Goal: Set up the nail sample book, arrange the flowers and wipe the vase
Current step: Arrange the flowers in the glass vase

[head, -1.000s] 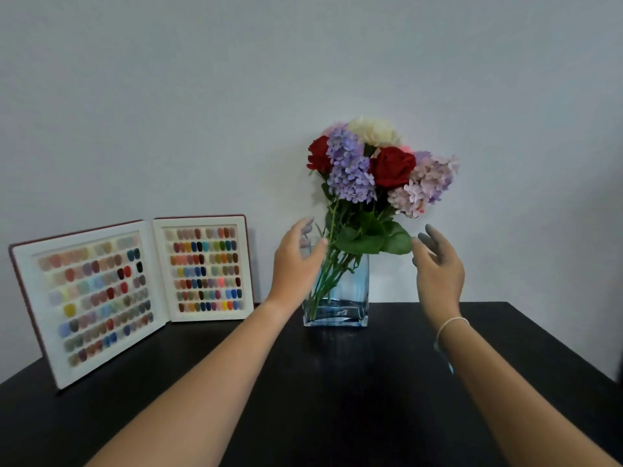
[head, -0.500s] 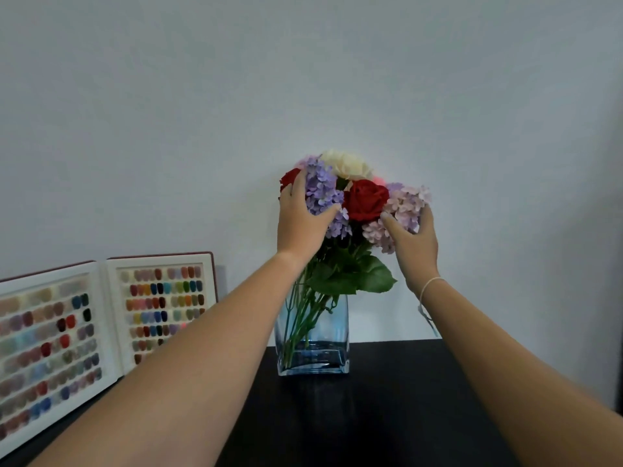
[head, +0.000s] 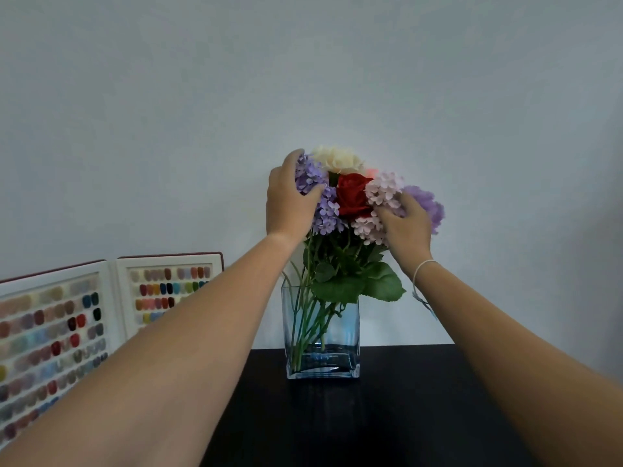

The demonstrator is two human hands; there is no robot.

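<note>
A bunch of flowers (head: 354, 197) with red, cream, purple and pink heads stands in a square glass vase (head: 347, 335) holding a little water, on the black table (head: 387, 416) by the wall. My left hand (head: 288, 200) cups the purple blossoms on the bunch's left side. My right hand (head: 406, 227) grips the pink blossoms on the right side, with a lilac head behind its fingers. The nail sample book (head: 67, 321) stands open and upright at the left, showing rows of coloured nail tips; my left forearm covers its lower right part.
A plain pale wall (head: 303, 79) rises directly behind the table. A thin white bracelet (head: 423, 266) sits on my right wrist. Dark tabletop stretches in front of the vase between my forearms.
Both hands rose from beside the vase up to the flower heads and closed on them. The pink and lilac heads have spread to the right. The view tilted upward.
</note>
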